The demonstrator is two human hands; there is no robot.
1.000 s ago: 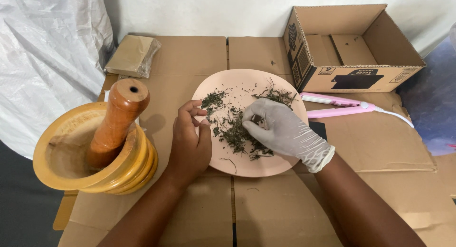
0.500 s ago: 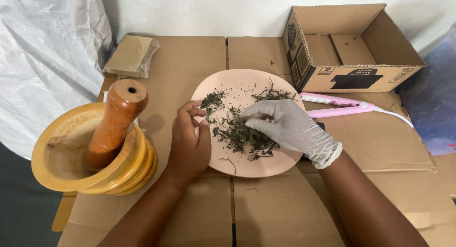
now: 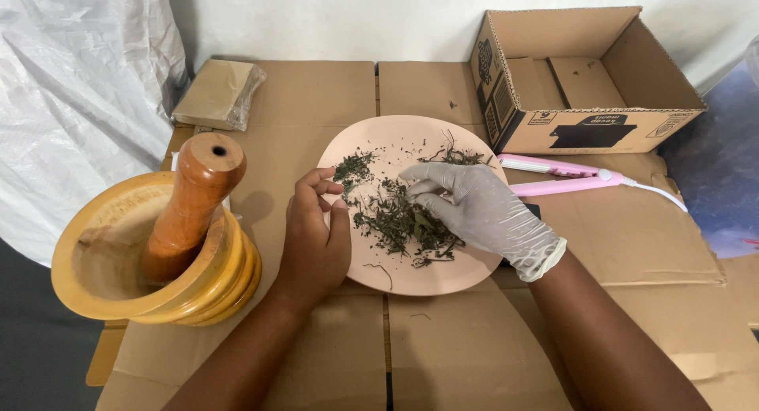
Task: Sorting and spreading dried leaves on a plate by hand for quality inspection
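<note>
Your gloved right hand [image 3: 482, 209] rests, fingers loosely spread, on the dried herbs [image 3: 399, 217] heaped on the pink plate [image 3: 411, 272]. Your bare left hand [image 3: 315, 233] curls, pinching at the plate's rim. Herbs look light, brittle, crumbly: gather with fingertips.

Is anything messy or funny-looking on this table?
A little. Only the right hand wears a glove; the left hand is bare. A few bits of dried herbs lie off the pink plate, on the cardboard.
</note>
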